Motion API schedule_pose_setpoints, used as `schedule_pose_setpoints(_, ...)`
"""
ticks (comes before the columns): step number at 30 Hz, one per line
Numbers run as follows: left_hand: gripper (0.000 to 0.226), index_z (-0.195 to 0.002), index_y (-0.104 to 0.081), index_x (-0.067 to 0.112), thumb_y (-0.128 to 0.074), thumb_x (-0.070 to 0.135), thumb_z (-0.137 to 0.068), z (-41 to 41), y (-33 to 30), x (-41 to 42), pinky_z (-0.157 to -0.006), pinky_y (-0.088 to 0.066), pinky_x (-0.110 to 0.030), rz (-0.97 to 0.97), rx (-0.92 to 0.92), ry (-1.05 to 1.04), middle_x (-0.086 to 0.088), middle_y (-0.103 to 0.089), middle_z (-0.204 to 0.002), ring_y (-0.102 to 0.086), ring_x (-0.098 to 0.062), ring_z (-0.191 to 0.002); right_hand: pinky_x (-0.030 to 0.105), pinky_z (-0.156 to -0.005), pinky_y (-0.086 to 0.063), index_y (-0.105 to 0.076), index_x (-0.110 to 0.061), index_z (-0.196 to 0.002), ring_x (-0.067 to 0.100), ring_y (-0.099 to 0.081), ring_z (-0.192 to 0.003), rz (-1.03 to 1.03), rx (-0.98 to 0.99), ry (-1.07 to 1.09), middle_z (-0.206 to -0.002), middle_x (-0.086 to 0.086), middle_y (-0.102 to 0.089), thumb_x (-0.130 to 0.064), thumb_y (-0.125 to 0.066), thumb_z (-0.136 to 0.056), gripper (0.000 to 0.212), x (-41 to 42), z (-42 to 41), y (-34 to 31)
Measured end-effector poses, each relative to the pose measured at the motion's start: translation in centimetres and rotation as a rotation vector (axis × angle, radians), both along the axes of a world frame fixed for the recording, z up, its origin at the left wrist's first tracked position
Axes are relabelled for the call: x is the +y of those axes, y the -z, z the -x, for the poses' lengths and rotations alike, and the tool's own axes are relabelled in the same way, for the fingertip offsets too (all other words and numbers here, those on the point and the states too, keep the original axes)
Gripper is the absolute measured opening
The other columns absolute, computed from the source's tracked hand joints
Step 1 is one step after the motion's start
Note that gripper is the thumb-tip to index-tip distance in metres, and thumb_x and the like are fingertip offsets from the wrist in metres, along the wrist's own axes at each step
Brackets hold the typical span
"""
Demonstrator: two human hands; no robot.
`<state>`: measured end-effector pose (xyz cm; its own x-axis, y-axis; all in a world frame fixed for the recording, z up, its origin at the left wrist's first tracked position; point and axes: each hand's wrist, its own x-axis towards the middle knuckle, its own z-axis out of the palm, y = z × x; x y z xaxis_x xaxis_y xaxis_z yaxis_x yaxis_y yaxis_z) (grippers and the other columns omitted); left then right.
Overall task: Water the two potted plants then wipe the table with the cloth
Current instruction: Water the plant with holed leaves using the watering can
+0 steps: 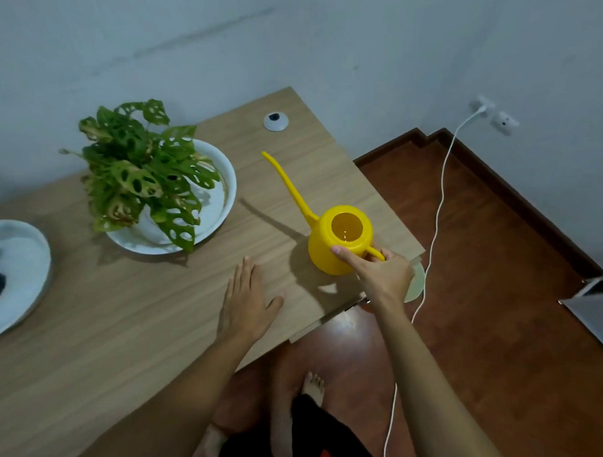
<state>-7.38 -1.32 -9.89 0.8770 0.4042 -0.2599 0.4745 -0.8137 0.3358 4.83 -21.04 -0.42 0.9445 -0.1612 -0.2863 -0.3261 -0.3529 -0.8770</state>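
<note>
A yellow watering can [330, 244] with a long thin spout stands near the right edge of the wooden table [119, 324], water showing in its open top. My right hand [382, 277] is closed around its handle, thumb on the body. My left hand [246, 303] lies flat on the table, fingers spread, left of the can. A leafy green potted plant [141, 175] sits in a white saucer [223, 177] at the back left. At the far left edge a second white saucer [21, 270] shows, its plant almost cut off. No cloth is visible.
A white round grommet [276, 120] sits in the table near the wall. A white cable [437, 212] runs from a wall socket [482, 106] down across the red-brown floor on the right. My bare feet [313, 387] stand at the table's corner.
</note>
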Motion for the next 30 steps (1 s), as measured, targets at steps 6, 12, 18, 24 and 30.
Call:
schedule_pose_setpoints(6, 0.087, -0.157, -0.015, 0.008, -0.05, 0.057, -0.094, 3.3, -0.6, 2.4, -0.125, -0.006, -0.04, -0.04, 0.049, -0.129, -0.013, -0.001, -0.167, 0.001, -0.026, -0.154, 0.022, -0.051, -0.042, -0.064, -0.019, -0.062, 0.002, -0.048, -0.048, -0.116, -0.086, -0.116, -0.047, -0.013, -0.055, -0.051, -0.095, -0.044, 0.048, 2.6, 0.7, -4.4)
schedule_pose_setpoints(12, 0.099, -0.158, -0.009, 0.01, -0.026, 0.07, -0.082, 6.5, -1.1, 3.5, -0.125, -0.001, -0.036, -0.03, 0.073, -0.221, -0.01, 0.002, -0.167, 0.005, -0.023, -0.154, 0.009, -0.051, -0.044, -0.073, -0.002, -0.096, -0.007, -0.054, -0.049, -0.228, -0.094, -0.229, -0.051, -0.02, -0.058, -0.031, -0.098, -0.042, 0.066, 5.3, 2.0, -7.7)
schedule_pose_setpoints(18, 0.114, -0.158, -0.007, 0.009, -0.024, 0.087, -0.076, 8.4, -1.8, 5.5, -0.125, -0.001, -0.04, -0.068, 0.138, -0.308, -0.01, 0.006, -0.167, 0.007, -0.023, -0.154, 0.011, -0.056, -0.049, -0.069, -0.005, -0.098, -0.008, -0.058, -0.056, -0.33, -0.085, -0.282, -0.062, -0.015, -0.063, -0.019, -0.098, -0.04, 0.066, 8.4, 4.4, -9.1)
schedule_pose_setpoints(24, 0.151, -0.156, 0.006, 0.006, -0.043, 0.103, -0.051, 9.8, -2.1, 8.2, -0.123, 0.011, -0.039, 0.035, 0.177, -0.428, -0.009, 0.019, -0.165, 0.019, -0.021, -0.152, 0.007, -0.052, -0.045, -0.068, 0.004, -0.106, -0.007, -0.052, -0.049, -0.307, -0.132, -0.29, -0.044, -0.023, -0.051, -0.014, -0.098, -0.046, 0.069, 10.9, 6.2, -10.0)
schedule_pose_setpoints(30, 0.171, -0.149, 0.03, 0.006, -0.043, 0.106, -0.032, 10.8, -2.1, 9.0, -0.12, 0.019, -0.044, 0.063, 0.294, -0.308, -0.012, 0.041, -0.155, 0.036, -0.024, -0.145, 0.004, -0.05, -0.04, -0.07, 0.004, -0.106, -0.006, -0.052, -0.048, -0.232, -0.204, -0.262, -0.047, -0.019, -0.049, -0.022, -0.098, -0.045, 0.072, 12.4, 8.1, -10.7)
